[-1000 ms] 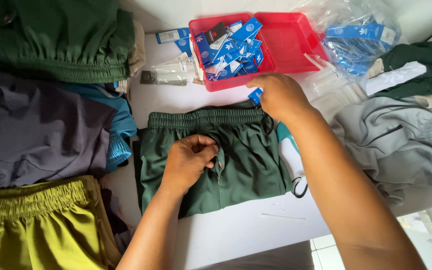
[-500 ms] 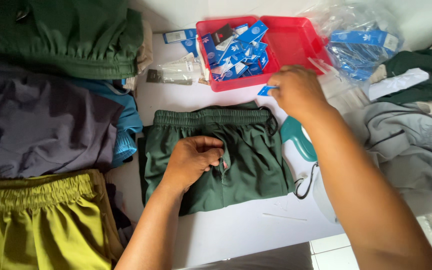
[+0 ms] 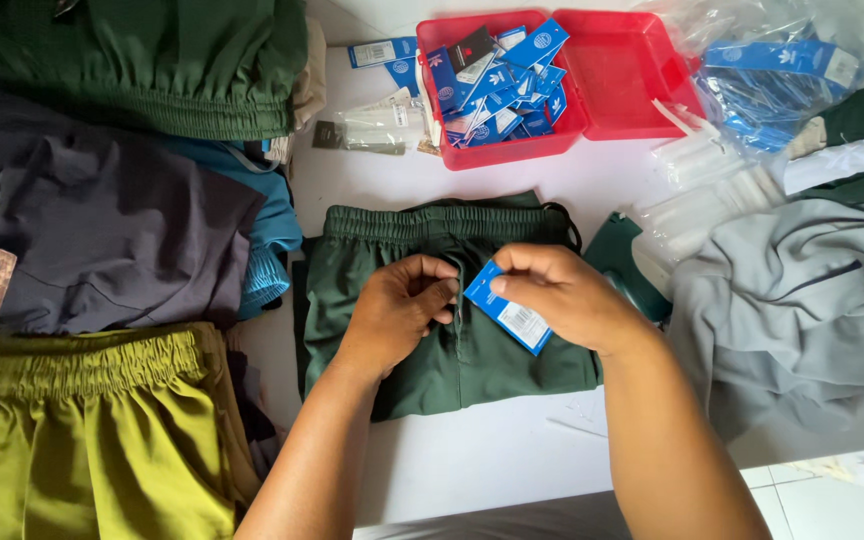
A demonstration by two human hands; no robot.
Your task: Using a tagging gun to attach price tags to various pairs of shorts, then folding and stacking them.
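A white bench (image 3: 512, 470) carries folded dark green shorts (image 3: 432, 360) at its middle. The left hand (image 3: 397, 310) pinches the fabric, apparently at a seam. The right hand (image 3: 567, 295), fingers closed, holds a blue hang tag (image 3: 512, 315) just beside it, over the shorts.

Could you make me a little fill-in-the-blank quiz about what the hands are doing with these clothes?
1. The right hand holds a blue ____ tag.
2. The left hand pinches the dark ____ shorts.
3. More blue tags lie in a ____ plastic box.
4. At lower left lie ____ shorts.

Missing words: paper; green; red; yellow-green
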